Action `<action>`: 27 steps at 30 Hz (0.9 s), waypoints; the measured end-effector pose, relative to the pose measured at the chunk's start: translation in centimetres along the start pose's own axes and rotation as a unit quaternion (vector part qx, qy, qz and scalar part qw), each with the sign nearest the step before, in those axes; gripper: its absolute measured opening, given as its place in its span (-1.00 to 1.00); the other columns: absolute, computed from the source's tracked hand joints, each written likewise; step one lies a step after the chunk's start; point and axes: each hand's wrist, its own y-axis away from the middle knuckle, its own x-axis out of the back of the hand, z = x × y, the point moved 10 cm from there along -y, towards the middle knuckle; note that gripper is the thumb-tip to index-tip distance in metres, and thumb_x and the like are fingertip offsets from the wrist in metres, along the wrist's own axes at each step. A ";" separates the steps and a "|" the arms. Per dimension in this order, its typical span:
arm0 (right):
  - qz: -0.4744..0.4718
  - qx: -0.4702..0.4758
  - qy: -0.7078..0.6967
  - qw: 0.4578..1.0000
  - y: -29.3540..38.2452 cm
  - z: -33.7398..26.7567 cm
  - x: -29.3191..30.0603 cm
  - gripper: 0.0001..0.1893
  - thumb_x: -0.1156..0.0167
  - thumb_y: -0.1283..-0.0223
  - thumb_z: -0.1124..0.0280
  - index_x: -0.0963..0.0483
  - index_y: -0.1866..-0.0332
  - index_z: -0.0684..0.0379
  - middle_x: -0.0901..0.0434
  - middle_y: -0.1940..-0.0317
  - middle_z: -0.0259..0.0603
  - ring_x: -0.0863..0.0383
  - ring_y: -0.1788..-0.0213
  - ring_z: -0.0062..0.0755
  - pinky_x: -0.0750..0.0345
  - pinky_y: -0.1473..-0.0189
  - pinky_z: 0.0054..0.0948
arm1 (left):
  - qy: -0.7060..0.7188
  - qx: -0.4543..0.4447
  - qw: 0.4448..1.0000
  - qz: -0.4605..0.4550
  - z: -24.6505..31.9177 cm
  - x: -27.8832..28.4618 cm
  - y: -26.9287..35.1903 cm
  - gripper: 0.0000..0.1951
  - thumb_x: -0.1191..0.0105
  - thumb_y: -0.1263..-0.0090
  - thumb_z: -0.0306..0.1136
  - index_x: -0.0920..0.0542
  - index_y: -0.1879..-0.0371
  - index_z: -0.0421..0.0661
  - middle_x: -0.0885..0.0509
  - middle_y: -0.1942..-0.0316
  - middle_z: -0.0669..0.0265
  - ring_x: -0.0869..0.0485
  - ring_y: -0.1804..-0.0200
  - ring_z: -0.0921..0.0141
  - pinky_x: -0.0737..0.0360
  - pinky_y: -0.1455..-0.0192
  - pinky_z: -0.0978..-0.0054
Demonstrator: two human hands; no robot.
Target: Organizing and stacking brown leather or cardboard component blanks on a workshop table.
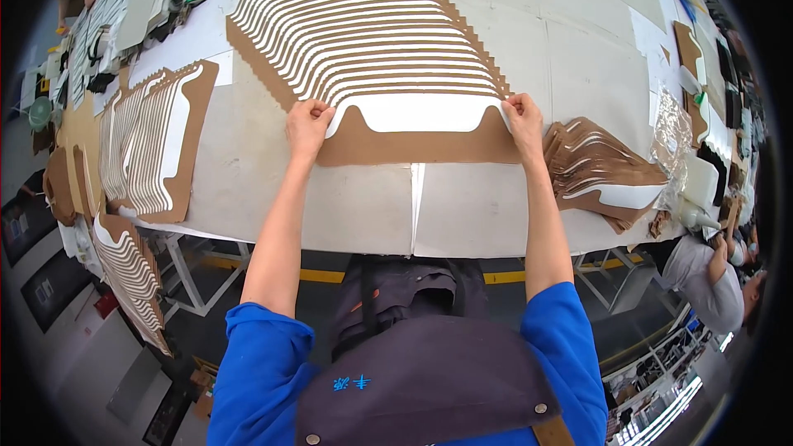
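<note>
A brown sheet piece with a shaped white strip lies nearest me at the front of a long fanned row of like pieces, each overlapping the one behind. My left hand pinches the left end of the white strip between thumb and fingers. At the strip's right end, my right hand pinches in the same way. The strip's middle lies across the brown piece, whose bare lower band faces me. Whether the strip's ends touch the brown sheet is hidden by my fingers.
Covered worktable before me. More fanned pieces lie at left, and others hang past the edge. At right are a loose heap of pieces, clear plastic film and a squeeze bottle. A co-worker is beyond the right end.
</note>
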 end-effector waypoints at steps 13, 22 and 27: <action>-0.028 -0.014 0.035 0.999 -0.9 0.1 -0.8 -0.81 -0.23 -0.19 0.33 -0.56 0.23 0.23 -0.63 0.42 -0.18 -0.61 0.33 -0.31 -0.53 0.20 -0.35 | -0.003 -0.139 0.990 0.032 1.9 3.7 5.9 -0.85 -0.20 -0.29 -0.43 -0.67 0.20 -0.15 -0.64 0.29 0.25 -0.61 0.25 0.29 -0.55 0.11 0.34; 0.116 0.274 0.216 0.930 4.8 -10.3 2.0 -0.89 -0.15 -0.13 0.50 -0.56 0.25 0.21 -0.60 0.19 -0.07 -0.56 0.03 -0.10 -0.44 -0.03 -0.12 | -0.118 -0.168 0.976 0.067 4.3 0.7 8.9 -0.68 -0.21 -0.28 -0.43 -0.61 -0.03 -0.11 -0.55 -0.01 0.14 -0.53 -0.04 0.13 -0.50 -0.12 0.24; 0.011 0.332 0.161 0.929 7.9 -8.2 0.3 -0.72 -0.22 -0.01 0.51 -0.51 0.10 0.17 -0.53 0.09 -0.18 -0.50 -0.09 -0.17 -0.41 -0.09 -0.10 | -0.217 -0.171 0.960 0.053 2.7 -0.1 7.8 -0.63 -0.22 -0.25 -0.45 -0.56 -0.06 -0.14 -0.53 -0.07 0.10 -0.52 -0.10 0.08 -0.49 -0.14 0.20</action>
